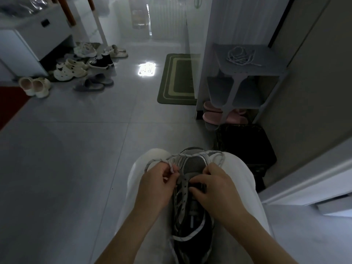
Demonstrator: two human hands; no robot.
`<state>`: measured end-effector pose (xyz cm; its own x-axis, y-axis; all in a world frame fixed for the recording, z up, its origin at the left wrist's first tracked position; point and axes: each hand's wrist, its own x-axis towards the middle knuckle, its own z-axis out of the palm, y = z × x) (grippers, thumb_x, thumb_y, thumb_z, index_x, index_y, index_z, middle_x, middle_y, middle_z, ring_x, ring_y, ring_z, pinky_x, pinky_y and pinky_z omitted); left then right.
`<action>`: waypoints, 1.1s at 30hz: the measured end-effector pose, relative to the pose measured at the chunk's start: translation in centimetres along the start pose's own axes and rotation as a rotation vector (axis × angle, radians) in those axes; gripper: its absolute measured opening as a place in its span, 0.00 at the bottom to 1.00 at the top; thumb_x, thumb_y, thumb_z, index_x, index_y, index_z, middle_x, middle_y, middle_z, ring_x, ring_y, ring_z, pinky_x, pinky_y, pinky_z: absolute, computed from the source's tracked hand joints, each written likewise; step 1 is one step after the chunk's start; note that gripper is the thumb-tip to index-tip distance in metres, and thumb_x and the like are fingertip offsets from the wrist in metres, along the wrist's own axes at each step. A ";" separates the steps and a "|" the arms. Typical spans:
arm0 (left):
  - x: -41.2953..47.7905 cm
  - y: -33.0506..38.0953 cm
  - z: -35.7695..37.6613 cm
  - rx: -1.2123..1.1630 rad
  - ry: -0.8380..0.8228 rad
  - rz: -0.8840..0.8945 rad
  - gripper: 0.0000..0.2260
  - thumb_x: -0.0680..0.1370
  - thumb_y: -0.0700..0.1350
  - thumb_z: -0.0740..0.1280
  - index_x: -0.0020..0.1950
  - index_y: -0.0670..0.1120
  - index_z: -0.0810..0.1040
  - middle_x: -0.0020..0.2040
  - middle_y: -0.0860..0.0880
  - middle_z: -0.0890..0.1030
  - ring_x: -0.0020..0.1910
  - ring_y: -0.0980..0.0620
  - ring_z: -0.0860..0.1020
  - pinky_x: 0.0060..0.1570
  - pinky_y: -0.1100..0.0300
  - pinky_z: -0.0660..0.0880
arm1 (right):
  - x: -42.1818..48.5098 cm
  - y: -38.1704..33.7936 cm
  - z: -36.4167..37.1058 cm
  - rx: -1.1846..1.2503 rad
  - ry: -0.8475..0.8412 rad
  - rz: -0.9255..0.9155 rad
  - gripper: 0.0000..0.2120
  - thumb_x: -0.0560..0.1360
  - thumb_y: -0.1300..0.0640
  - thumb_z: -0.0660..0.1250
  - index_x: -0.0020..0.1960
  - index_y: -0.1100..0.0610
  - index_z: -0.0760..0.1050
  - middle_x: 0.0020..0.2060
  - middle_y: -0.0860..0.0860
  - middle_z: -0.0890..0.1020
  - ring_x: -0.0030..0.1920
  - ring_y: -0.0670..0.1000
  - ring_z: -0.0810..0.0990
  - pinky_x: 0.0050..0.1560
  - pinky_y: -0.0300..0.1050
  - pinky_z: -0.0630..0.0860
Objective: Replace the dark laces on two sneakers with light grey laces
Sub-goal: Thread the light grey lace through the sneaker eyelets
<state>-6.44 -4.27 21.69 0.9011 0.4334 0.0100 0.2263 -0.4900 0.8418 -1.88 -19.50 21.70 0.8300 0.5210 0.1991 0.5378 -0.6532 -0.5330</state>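
seemingly soft and limp, the light grey lace [172,169] feeds best by its stiff tip; left hand [154,185] fingers pinch it there, right hand [215,185] fingers clamp the sneaker [192,202] on the lap.

Overall illumination is low, with a cool grey cast. The brightest point is a blown-out glare patch on the glossy floor [146,70]; a hazy wash spreads from the far end of the room. My lap [238,168] is in shade: the sneaker [192,216] reads dark and muddy, and only the light grey lace [172,168] by my left hand [154,189] stands out. Straight edges bow near the frame borders. The background is soft.
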 end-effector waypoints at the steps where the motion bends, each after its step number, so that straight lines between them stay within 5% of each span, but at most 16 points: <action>1: 0.0 0.2 0.0 0.032 0.000 0.024 0.10 0.73 0.39 0.70 0.41 0.55 0.76 0.38 0.60 0.78 0.39 0.65 0.77 0.40 0.77 0.70 | 0.0 0.0 0.0 -0.006 0.004 -0.003 0.09 0.62 0.50 0.69 0.40 0.49 0.83 0.35 0.45 0.67 0.34 0.49 0.75 0.33 0.45 0.75; 9: -0.3 1.3 -0.3 0.305 -0.002 0.266 0.01 0.74 0.40 0.68 0.44 0.43 0.80 0.40 0.49 0.80 0.36 0.55 0.73 0.36 0.68 0.64 | -0.1 0.0 0.3 -0.056 0.058 -0.004 0.07 0.61 0.51 0.69 0.37 0.49 0.83 0.33 0.46 0.68 0.33 0.52 0.74 0.29 0.50 0.75; 19: 0.3 1.2 0.1 0.340 0.022 0.287 0.07 0.73 0.38 0.70 0.37 0.46 0.75 0.34 0.49 0.77 0.32 0.56 0.68 0.34 0.67 0.59 | -0.2 -0.2 0.4 -0.142 0.141 0.035 0.06 0.60 0.47 0.69 0.36 0.43 0.82 0.35 0.45 0.68 0.37 0.52 0.73 0.34 0.46 0.69; 25: 0.1 0.5 0.3 0.249 -0.066 0.149 0.02 0.75 0.42 0.68 0.43 0.44 0.77 0.40 0.49 0.81 0.39 0.51 0.79 0.42 0.55 0.76 | -0.5 -0.5 0.5 -0.185 0.108 0.135 0.06 0.61 0.46 0.76 0.37 0.39 0.82 0.57 0.49 0.77 0.54 0.53 0.67 0.47 0.47 0.62; 30: -0.1 0.7 0.6 0.248 -0.049 0.159 0.01 0.75 0.40 0.68 0.45 0.44 0.78 0.42 0.49 0.81 0.41 0.50 0.79 0.44 0.54 0.77 | -0.8 -1.1 0.6 -0.097 0.088 0.224 0.06 0.65 0.48 0.75 0.40 0.39 0.82 0.65 0.46 0.71 0.59 0.51 0.62 0.50 0.46 0.57; 33: 0.1 1.2 0.4 0.318 -0.057 0.214 0.03 0.74 0.40 0.68 0.47 0.45 0.79 0.43 0.48 0.81 0.42 0.50 0.78 0.42 0.62 0.71 | -0.9 -1.1 0.8 -0.040 0.090 0.263 0.06 0.67 0.49 0.73 0.42 0.39 0.82 0.65 0.45 0.70 0.61 0.51 0.62 0.52 0.45 0.56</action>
<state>-5.99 -5.09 22.46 0.9576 0.2576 0.1293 0.1265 -0.7789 0.6142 -3.32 -18.78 21.44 0.9508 0.2804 0.1316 0.3058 -0.7816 -0.5437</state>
